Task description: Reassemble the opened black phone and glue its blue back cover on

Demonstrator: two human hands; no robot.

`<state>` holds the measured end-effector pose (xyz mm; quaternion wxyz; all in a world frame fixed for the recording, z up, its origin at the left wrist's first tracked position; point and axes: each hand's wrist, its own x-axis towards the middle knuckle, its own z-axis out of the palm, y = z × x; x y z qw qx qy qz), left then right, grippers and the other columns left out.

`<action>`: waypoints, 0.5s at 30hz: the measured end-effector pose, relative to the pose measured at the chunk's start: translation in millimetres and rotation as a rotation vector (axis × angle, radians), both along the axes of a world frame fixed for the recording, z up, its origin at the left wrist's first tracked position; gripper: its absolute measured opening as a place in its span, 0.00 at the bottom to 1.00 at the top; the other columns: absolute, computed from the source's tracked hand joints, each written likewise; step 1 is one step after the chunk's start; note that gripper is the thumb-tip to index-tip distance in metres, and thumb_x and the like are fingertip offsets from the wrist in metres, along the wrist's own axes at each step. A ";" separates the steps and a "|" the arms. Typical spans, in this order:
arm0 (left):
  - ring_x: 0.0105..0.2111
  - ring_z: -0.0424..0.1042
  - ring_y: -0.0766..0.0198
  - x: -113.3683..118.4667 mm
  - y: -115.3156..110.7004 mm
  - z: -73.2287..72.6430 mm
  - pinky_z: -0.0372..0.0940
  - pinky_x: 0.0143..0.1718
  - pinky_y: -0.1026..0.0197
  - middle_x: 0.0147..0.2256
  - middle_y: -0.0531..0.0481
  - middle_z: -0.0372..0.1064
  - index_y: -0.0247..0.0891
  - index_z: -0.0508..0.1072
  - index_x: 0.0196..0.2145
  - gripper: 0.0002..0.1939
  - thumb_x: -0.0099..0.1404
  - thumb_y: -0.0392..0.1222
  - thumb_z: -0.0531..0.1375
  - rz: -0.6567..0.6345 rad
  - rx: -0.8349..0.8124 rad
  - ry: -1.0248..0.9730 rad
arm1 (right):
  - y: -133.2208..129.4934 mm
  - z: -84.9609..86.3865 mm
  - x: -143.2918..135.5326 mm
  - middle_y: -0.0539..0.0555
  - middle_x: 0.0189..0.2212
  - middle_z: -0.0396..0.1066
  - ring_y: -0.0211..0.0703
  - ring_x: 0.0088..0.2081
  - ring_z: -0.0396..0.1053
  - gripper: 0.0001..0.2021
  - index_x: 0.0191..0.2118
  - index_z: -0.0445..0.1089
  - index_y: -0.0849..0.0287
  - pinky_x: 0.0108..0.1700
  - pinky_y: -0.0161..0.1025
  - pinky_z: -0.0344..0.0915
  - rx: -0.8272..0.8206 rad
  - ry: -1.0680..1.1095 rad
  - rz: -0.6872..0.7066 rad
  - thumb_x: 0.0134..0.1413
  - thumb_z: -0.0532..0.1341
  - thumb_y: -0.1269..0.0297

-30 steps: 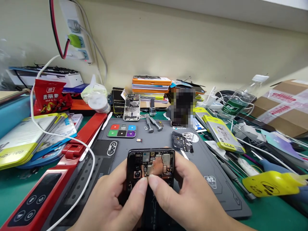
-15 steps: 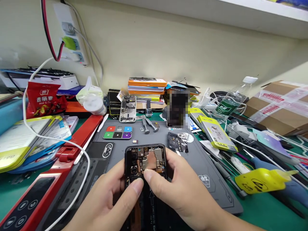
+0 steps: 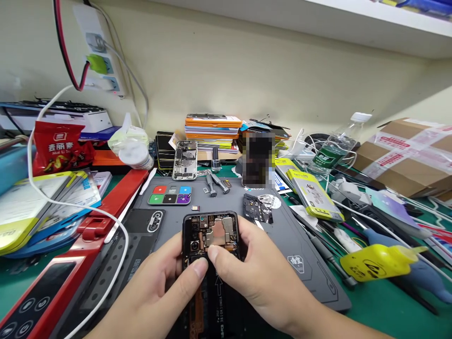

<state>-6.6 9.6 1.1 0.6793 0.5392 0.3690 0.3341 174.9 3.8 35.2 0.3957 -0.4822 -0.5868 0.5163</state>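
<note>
An opened smartphone point(image 3: 221, 230) with its back off is held between my two hands, its circuit board, camera modules and black battery exposed. My left hand point(image 3: 165, 282) grips the left edge, the thumb resting near the top of the battery. Round the right edge is my right hand point(image 3: 254, 263), its thumb pressing at the lower border of the board. The fingers behind the phone are mostly hidden. Left of it lies a detached black back cover point(image 3: 141, 230) with a camera cutout. A black plastic inner cover point(image 3: 257, 207) lies beyond my right hand.
Under the phone is a grey work mat point(image 3: 278, 230). Two screwdrivers point(image 3: 216, 181), a coloured screw tray point(image 3: 169, 195) and a small card tray point(image 3: 195, 208) lie on it. A red device point(image 3: 70, 254) flanks the left, a yellow bottle point(image 3: 376, 261) the right. Another opened phone point(image 3: 185, 160) stands behind.
The whole view has shifted slightly, so things appear a little further left. My grip on the phone looks nearly the same, both thumbs staying near the join of board and battery.
</note>
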 end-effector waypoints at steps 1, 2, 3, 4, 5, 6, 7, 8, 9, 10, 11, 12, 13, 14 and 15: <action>0.58 0.74 0.50 -0.3 -0.6 0.8 0.72 0.56 0.57 0.57 0.47 0.76 0.49 0.71 0.64 0.27 0.71 0.56 0.62 0.015 -0.015 -0.015 | -0.4 0.1 -0.5 0.51 0.42 0.78 0.43 0.43 0.73 0.10 0.49 0.74 0.57 0.46 0.38 0.70 0.003 -0.003 -0.001 0.63 0.61 0.69; 0.59 0.73 0.49 -0.2 -1.0 1.9 0.72 0.56 0.57 0.57 0.47 0.76 0.49 0.72 0.63 0.27 0.70 0.56 0.63 0.037 -0.038 -0.027 | -0.9 0.5 -0.8 0.51 0.44 0.78 0.44 0.44 0.73 0.10 0.49 0.74 0.57 0.48 0.39 0.69 0.008 -0.001 0.002 0.64 0.61 0.69; 0.59 0.73 0.49 0.1 -1.4 3.1 0.71 0.57 0.57 0.57 0.47 0.76 0.48 0.73 0.62 0.27 0.69 0.56 0.65 0.066 -0.063 -0.033 | -1.3 1.0 -0.6 0.50 0.45 0.78 0.43 0.46 0.73 0.11 0.51 0.74 0.56 0.50 0.39 0.69 0.012 0.010 0.011 0.64 0.61 0.69; 0.58 0.74 0.49 0.7 -1.8 4.3 0.71 0.57 0.57 0.57 0.48 0.77 0.48 0.74 0.61 0.27 0.67 0.55 0.66 0.097 -0.085 -0.033 | -1.7 1.7 0.1 0.50 0.47 0.77 0.43 0.48 0.73 0.13 0.52 0.74 0.55 0.53 0.39 0.68 0.015 0.032 0.026 0.64 0.61 0.69; 0.57 0.75 0.50 1.4 -2.1 5.5 0.71 0.57 0.56 0.56 0.48 0.78 0.47 0.75 0.60 0.26 0.66 0.55 0.67 0.129 -0.105 -0.027 | -2.0 2.7 1.5 0.50 0.49 0.77 0.43 0.50 0.72 0.14 0.54 0.73 0.53 0.55 0.40 0.67 0.014 0.064 0.047 0.64 0.62 0.70; 0.55 0.77 0.50 2.2 -2.4 6.6 0.71 0.57 0.56 0.54 0.48 0.79 0.47 0.76 0.59 0.27 0.65 0.54 0.69 0.154 -0.122 -0.018 | -2.2 3.8 3.4 0.49 0.51 0.77 0.43 0.51 0.72 0.16 0.55 0.73 0.52 0.58 0.40 0.66 0.000 0.107 0.076 0.64 0.62 0.70; 0.53 0.78 0.50 2.9 -2.5 7.6 0.72 0.56 0.56 0.52 0.49 0.80 0.47 0.76 0.58 0.27 0.63 0.54 0.70 0.169 -0.137 -0.012 | -2.1 4.8 6.0 0.49 0.52 0.76 0.43 0.53 0.72 0.17 0.56 0.73 0.52 0.59 0.41 0.66 -0.023 0.155 0.106 0.63 0.63 0.70; 0.50 0.80 0.51 3.4 -2.5 8.4 0.73 0.55 0.55 0.49 0.49 0.82 0.46 0.76 0.59 0.28 0.63 0.54 0.70 0.176 -0.152 -0.013 | -1.6 5.8 9.1 0.49 0.52 0.76 0.44 0.53 0.72 0.17 0.57 0.72 0.51 0.59 0.42 0.66 -0.051 0.199 0.130 0.64 0.62 0.69; 0.48 0.81 0.51 3.7 -2.2 9.1 0.75 0.53 0.55 0.47 0.49 0.83 0.46 0.75 0.59 0.29 0.63 0.54 0.70 0.175 -0.172 -0.020 | -0.7 6.4 12.5 0.50 0.51 0.76 0.44 0.53 0.72 0.17 0.57 0.72 0.51 0.59 0.42 0.66 -0.079 0.230 0.146 0.64 0.61 0.69; 0.47 0.82 0.50 3.8 -1.7 9.8 0.76 0.50 0.55 0.45 0.49 0.83 0.46 0.73 0.61 0.30 0.63 0.54 0.70 0.168 -0.195 -0.032 | 0.6 6.6 15.9 0.50 0.48 0.77 0.45 0.51 0.72 0.16 0.56 0.73 0.51 0.57 0.43 0.67 -0.105 0.247 0.155 0.65 0.60 0.69; 0.46 0.82 0.51 3.7 -0.9 10.4 0.77 0.47 0.56 0.46 0.48 0.83 0.45 0.72 0.62 0.31 0.64 0.54 0.69 0.161 -0.218 -0.045 | 2.4 6.4 19.2 0.50 0.45 0.77 0.45 0.48 0.73 0.15 0.55 0.74 0.52 0.56 0.43 0.67 -0.126 0.250 0.159 0.66 0.59 0.68; 0.45 0.82 0.51 3.4 0.1 11.0 0.78 0.44 0.58 0.47 0.47 0.83 0.44 0.71 0.63 0.31 0.65 0.54 0.69 0.155 -0.239 -0.056 | 4.4 5.7 21.9 0.50 0.41 0.77 0.44 0.45 0.73 0.14 0.54 0.75 0.53 0.53 0.43 0.68 -0.140 0.245 0.164 0.66 0.58 0.67; 0.45 0.82 0.51 3.1 1.2 11.4 0.78 0.41 0.59 0.48 0.46 0.82 0.43 0.70 0.64 0.32 0.66 0.54 0.68 0.151 -0.255 -0.064 | 6.5 4.6 23.9 0.50 0.38 0.76 0.43 0.41 0.73 0.14 0.53 0.75 0.54 0.50 0.43 0.69 -0.150 0.232 0.171 0.67 0.58 0.65; 0.45 0.83 0.51 2.9 2.2 11.7 0.78 0.38 0.60 0.50 0.46 0.81 0.43 0.69 0.65 0.32 0.67 0.54 0.67 0.149 -0.265 -0.069 | 8.4 3.4 24.9 0.50 0.37 0.76 0.42 0.38 0.72 0.13 0.53 0.76 0.54 0.46 0.41 0.70 -0.157 0.219 0.181 0.67 0.59 0.63; 0.45 0.83 0.51 2.7 3.2 11.7 0.77 0.36 0.61 0.51 0.45 0.81 0.43 0.68 0.65 0.33 0.67 0.54 0.67 0.148 -0.269 -0.073 | 9.9 2.1 25.0 0.51 0.38 0.76 0.42 0.37 0.71 0.13 0.53 0.76 0.55 0.43 0.39 0.70 -0.160 0.209 0.185 0.67 0.60 0.61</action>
